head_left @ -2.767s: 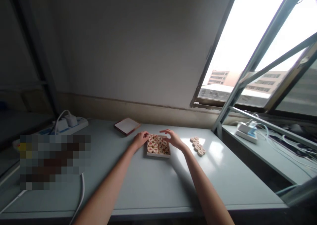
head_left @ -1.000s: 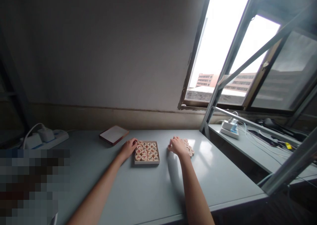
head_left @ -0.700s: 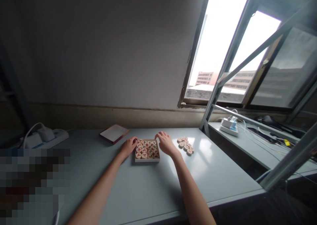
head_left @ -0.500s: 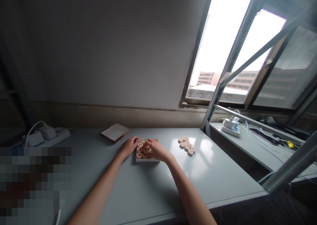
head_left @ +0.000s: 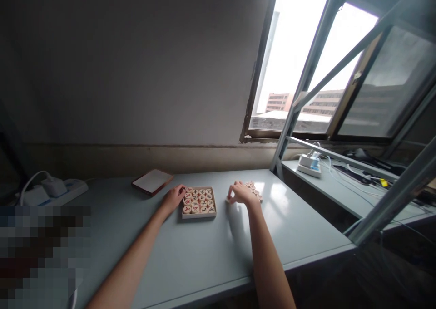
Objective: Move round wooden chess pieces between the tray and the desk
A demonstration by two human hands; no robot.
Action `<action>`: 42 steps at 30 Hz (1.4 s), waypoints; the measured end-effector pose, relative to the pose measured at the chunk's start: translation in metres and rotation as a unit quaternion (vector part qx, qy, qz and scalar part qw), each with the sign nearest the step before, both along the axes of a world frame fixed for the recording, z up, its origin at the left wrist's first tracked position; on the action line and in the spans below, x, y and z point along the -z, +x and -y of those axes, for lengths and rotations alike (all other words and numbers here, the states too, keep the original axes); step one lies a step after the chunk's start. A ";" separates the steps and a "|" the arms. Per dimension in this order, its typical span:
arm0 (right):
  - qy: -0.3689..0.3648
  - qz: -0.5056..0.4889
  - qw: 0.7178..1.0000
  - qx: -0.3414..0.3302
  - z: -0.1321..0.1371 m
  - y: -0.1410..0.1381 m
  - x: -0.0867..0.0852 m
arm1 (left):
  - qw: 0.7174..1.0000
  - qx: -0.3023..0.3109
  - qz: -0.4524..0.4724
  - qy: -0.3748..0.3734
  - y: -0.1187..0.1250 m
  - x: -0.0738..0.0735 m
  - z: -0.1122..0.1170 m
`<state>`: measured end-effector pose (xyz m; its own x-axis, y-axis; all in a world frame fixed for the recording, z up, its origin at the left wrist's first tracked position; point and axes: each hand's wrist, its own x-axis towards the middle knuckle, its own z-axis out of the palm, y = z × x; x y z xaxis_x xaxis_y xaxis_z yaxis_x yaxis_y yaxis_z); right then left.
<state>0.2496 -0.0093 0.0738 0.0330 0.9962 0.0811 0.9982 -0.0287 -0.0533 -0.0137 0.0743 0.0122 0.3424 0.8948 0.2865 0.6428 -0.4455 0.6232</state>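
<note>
Left hand rests curled against my piece box, gripping nothing. Right hand pinches at the loose pieces mid-tabletop; can't tell if one's held.

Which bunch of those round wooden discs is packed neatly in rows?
The discs in the shallow box by the left hand; the loose discs beside the right hand lie bare on the table.

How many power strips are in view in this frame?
2. One power strip lies at the far left of the grey table; the other power strip sits on the neighbouring desk under the window. Others may be hidden.
</note>
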 end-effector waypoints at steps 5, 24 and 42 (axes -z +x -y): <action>-0.003 0.047 0.988 0.144 0.007 0.017 0.003 | 1.000 0.005 0.000 0.011 0.000 0.003 -0.003; -0.023 -0.221 0.916 -0.334 -0.020 -0.072 0.026 | 1.000 0.001 0.007 0.003 0.000 0.002 -0.003; 0.000 -0.193 0.981 0.006 0.014 0.050 -0.005 | 1.000 0.004 -0.014 -0.002 0.000 0.003 -0.005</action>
<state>0.2996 -0.0235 0.0784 0.0726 0.9956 0.0599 0.9036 -0.0402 -0.4265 -0.0141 0.0791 0.0094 0.3578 0.8926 0.2741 0.6556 -0.4492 0.6070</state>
